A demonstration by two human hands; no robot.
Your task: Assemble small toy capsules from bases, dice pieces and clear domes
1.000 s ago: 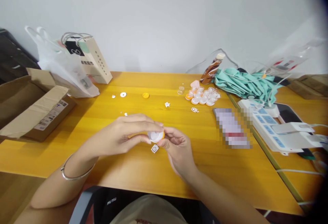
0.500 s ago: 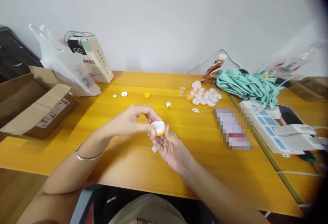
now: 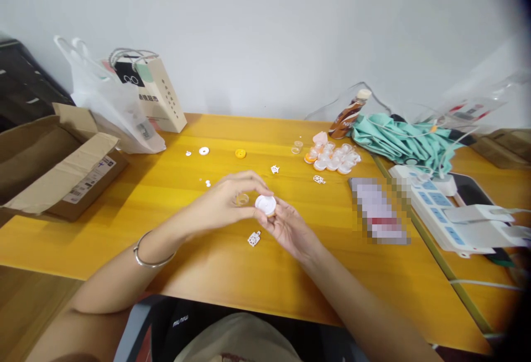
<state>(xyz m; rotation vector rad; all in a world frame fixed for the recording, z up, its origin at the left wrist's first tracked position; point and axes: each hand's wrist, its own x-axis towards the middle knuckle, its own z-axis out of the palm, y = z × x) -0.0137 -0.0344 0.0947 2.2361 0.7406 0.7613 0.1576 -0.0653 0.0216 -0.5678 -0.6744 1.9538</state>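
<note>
A small round plastic case (image 3: 265, 205), white on top with an orange lower rim, is held over the table between both hands. My left hand (image 3: 226, 204) pinches its left side with the thumb and fingers. My right hand (image 3: 292, 229) grips it from the right and below, its fingers partly hidden. Through the gap of my left hand shows a clear round plastic piece (image 3: 241, 200). Just below the hands lies a white perforated piece (image 3: 254, 239). Farther off are a second white piece (image 3: 275, 169), a yellow round part (image 3: 240, 153) and a white ring (image 3: 204, 151).
Several clear-topped round cases (image 3: 336, 157) cluster at the back right, near a brown bottle (image 3: 350, 113) and green fabric (image 3: 402, 141). A blurred phone (image 3: 379, 210) and a white power strip (image 3: 435, 202) lie right. An open cardboard box (image 3: 62, 174) and bags (image 3: 161, 94) stand left.
Both hands have shifted slightly right with the round case. Its white face has turned more toward me. The perforated piece below is now more exposed.
</note>
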